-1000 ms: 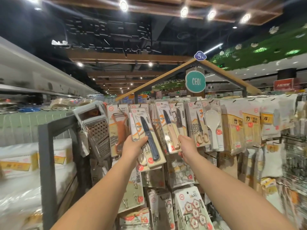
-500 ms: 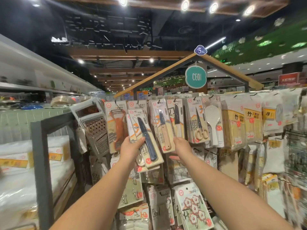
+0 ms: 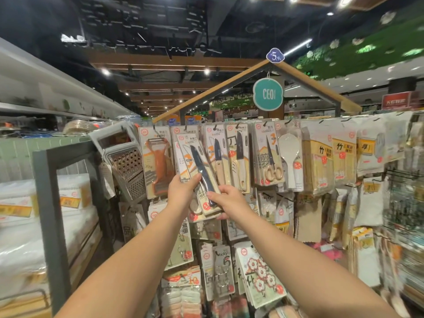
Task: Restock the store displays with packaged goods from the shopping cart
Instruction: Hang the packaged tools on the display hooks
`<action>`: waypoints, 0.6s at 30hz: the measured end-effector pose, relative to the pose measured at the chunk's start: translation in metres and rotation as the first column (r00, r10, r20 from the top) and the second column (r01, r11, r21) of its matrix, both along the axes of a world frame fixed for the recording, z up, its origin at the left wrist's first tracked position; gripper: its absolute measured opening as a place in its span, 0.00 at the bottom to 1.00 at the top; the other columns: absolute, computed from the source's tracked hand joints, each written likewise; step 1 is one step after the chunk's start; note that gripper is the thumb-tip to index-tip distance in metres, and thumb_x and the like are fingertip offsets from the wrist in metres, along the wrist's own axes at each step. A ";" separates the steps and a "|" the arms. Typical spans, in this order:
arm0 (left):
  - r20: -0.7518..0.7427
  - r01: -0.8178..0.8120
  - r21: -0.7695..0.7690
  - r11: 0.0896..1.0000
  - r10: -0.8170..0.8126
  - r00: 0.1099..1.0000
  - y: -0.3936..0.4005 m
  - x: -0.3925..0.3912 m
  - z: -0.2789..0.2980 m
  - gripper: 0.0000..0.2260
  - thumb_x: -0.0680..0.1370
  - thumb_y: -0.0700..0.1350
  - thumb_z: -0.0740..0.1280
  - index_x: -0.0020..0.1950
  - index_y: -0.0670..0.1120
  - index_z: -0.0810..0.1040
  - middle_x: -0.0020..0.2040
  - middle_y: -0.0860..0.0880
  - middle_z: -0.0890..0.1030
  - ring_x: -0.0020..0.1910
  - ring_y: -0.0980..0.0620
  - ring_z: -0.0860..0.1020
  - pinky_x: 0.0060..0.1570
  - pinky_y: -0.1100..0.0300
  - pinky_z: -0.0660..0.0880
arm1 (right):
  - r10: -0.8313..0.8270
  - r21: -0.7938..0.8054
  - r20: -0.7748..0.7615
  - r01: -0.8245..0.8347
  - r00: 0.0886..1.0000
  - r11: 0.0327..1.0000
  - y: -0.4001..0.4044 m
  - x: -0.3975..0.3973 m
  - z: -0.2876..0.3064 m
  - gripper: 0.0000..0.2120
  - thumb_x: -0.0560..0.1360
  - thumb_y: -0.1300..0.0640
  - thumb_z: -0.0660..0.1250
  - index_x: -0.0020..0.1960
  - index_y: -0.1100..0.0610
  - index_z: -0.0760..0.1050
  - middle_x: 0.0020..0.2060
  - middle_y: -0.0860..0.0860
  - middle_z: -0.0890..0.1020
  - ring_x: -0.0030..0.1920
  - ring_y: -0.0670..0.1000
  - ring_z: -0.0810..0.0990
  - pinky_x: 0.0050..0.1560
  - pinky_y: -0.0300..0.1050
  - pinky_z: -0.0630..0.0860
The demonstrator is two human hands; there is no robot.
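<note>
- Knife packs (image 3: 202,177): small stack of carded, blue-handled knives, held tilted in front of the top row of the hanging display, its head overlapping the cards already hung there; whether the hang-hole has caught a hook cannot be told.
- Left hand (image 3: 181,193): grips the stack's left edge, thumb laid across the front, other fingers hidden behind the cards.
- Right hand (image 3: 229,200): holds the stack's lower right corner, thumb on the face, fingers curled beneath.
- Display hooks (image 3: 215,128): top row carries peeler (image 3: 159,161), further knife cards (image 3: 238,154), scissors (image 3: 271,161) and rice paddle (image 3: 289,157); lower rows hold sticky hooks (image 3: 259,271).
- Grater (image 3: 125,161): hangs at the rack's left end.
- Shopping cart: not in view; remaining stock cannot be judged.
- Progress, as judged: this stack is mid-hanging, not yet released; neighbouring hooks look well filled.
</note>
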State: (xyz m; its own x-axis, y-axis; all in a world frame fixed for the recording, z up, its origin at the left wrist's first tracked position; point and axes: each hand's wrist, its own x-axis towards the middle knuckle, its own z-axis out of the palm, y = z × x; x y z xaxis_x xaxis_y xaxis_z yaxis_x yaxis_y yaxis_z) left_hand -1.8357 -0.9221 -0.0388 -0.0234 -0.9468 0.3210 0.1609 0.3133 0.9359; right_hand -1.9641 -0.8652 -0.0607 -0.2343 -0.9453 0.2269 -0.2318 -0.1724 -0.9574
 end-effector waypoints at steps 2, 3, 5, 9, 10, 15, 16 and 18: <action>-0.008 -0.015 -0.020 1.000 0.015 1.000 -0.001 0.000 -0.002 0.11 0.77 0.42 0.72 0.58 0.43 0.78 0.49 0.48 0.84 0.48 0.49 0.83 0.39 0.61 0.79 | -0.048 -0.006 0.080 0.049 0.996 0.999 -0.003 -0.002 -0.001 0.09 0.77 0.52 0.70 0.54 0.54 0.77 0.43 0.50 0.83 0.45 0.49 0.84 0.47 0.53 0.84; 0.001 -0.039 -0.037 0.999 0.039 0.999 -0.001 0.000 -0.002 0.11 0.77 0.42 0.72 0.58 0.43 0.78 0.49 0.48 0.84 0.48 0.48 0.83 0.41 0.59 0.79 | -0.087 -0.005 0.124 0.088 0.988 0.996 -0.004 -0.004 -0.003 0.10 0.76 0.51 0.71 0.54 0.54 0.77 0.44 0.51 0.83 0.45 0.50 0.83 0.49 0.55 0.83; 0.008 -0.078 -0.058 0.995 0.079 0.997 -0.001 0.000 0.000 0.11 0.77 0.41 0.71 0.58 0.43 0.77 0.48 0.49 0.84 0.47 0.50 0.83 0.41 0.59 0.77 | -0.149 -0.021 0.190 0.155 0.970 0.988 -0.008 -0.010 -0.007 0.20 0.73 0.48 0.72 0.60 0.56 0.75 0.52 0.54 0.84 0.50 0.52 0.83 0.53 0.56 0.82; 0.013 -0.141 -0.061 0.988 0.142 0.990 -0.003 0.002 0.007 0.11 0.78 0.43 0.71 0.57 0.45 0.73 0.46 0.52 0.80 0.42 0.55 0.79 0.40 0.59 0.74 | -0.166 -0.081 0.308 0.200 0.937 0.977 -0.013 -0.025 -0.010 0.15 0.77 0.53 0.70 0.60 0.53 0.70 0.56 0.51 0.80 0.54 0.53 0.81 0.51 0.52 0.81; 0.016 -0.147 -0.055 0.988 0.148 0.989 -0.005 0.003 0.008 0.11 0.77 0.44 0.71 0.57 0.45 0.74 0.47 0.51 0.80 0.44 0.53 0.79 0.43 0.56 0.75 | -0.166 -0.092 0.314 0.204 0.935 0.975 -0.012 -0.029 -0.009 0.11 0.78 0.54 0.70 0.56 0.51 0.70 0.53 0.50 0.81 0.53 0.53 0.82 0.53 0.54 0.81; 0.030 -0.137 -0.063 0.989 0.140 0.990 -0.012 0.005 0.008 0.08 0.78 0.42 0.71 0.55 0.46 0.75 0.50 0.49 0.82 0.46 0.51 0.80 0.49 0.55 0.75 | -0.169 -0.090 0.327 0.209 0.930 0.974 -0.017 -0.034 0.007 0.20 0.79 0.56 0.68 0.69 0.57 0.70 0.47 0.48 0.80 0.48 0.56 0.83 0.53 0.60 0.81; 0.030 -0.129 -0.069 0.989 0.131 0.991 -0.013 0.005 0.007 0.08 0.78 0.42 0.70 0.56 0.47 0.76 0.50 0.49 0.82 0.46 0.51 0.80 0.49 0.56 0.75 | -0.185 -0.087 0.302 0.220 0.935 0.972 -0.020 -0.034 0.009 0.23 0.79 0.55 0.68 0.72 0.58 0.68 0.46 0.46 0.79 0.48 0.54 0.83 0.53 0.57 0.82; 0.028 -0.113 -0.067 0.991 0.116 0.993 -0.013 0.006 0.006 0.09 0.78 0.42 0.71 0.57 0.47 0.76 0.51 0.50 0.82 0.49 0.50 0.80 0.52 0.55 0.75 | -0.195 -0.098 0.274 0.229 0.942 0.969 -0.023 -0.035 0.012 0.24 0.79 0.54 0.68 0.72 0.58 0.68 0.46 0.45 0.77 0.49 0.53 0.82 0.54 0.58 0.81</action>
State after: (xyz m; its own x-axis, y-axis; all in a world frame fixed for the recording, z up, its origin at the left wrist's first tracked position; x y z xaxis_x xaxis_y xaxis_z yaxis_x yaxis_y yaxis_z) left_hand -1.8301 -0.9355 -0.0331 0.0726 -0.9208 0.3832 0.0906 0.3887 0.9169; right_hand -1.9993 -0.8883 -0.0483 -0.4927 -0.8348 0.2457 -0.0223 -0.2701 -0.9626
